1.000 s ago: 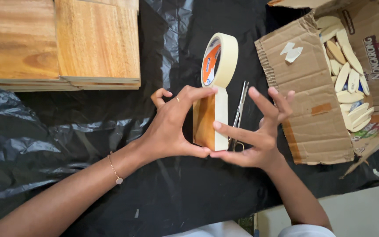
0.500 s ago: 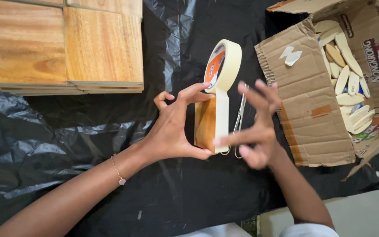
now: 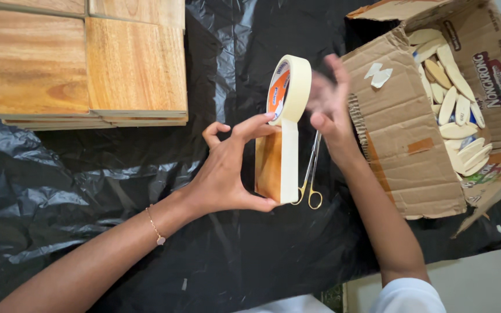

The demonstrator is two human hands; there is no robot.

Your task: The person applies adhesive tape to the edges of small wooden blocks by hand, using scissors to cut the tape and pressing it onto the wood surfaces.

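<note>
While a wooden block (image 3: pixel 269 167) is stood on edge on the black plastic sheet (image 3: pixel 88 191), it is clamped by the left hand (image 3: pixel 222 174): thumb pressed at the near lower corner, index finger hooked over the far top edge. A strip of cream masking tape (image 3: pixel 289 162) is laid flat along the block's right-facing edge, running from the near end up to the tape roll (image 3: pixel 289 88). The roll is stood upright on the block's far end, uncut from the strip, orange core label facing left.

The right hand (image 3: pixel 330 107) is seen just right of the roll, fingers spread and heavily motion-blurred. Contact with the roll cannot be confirmed from the picture; nothing is seen held in it, grip wide open.

Gold-handled scissors (image 3: pixel 310 174) are laid flat on the sheet, just right of the block, between block and right forearm, handles toward the person, blades closed.

An open cardboard box (image 3: pixel 401 139) is placed to the right, flap folded out toward the scissors, filled with pale oval wooden pieces (image 3: pixel 456 107). Stacked wooden boards (image 3: pixel 76 64) are placed at far left, well apart from the block. A thin bracelet (image 3: pixel 156 227) is worn on the left wrist.
</note>
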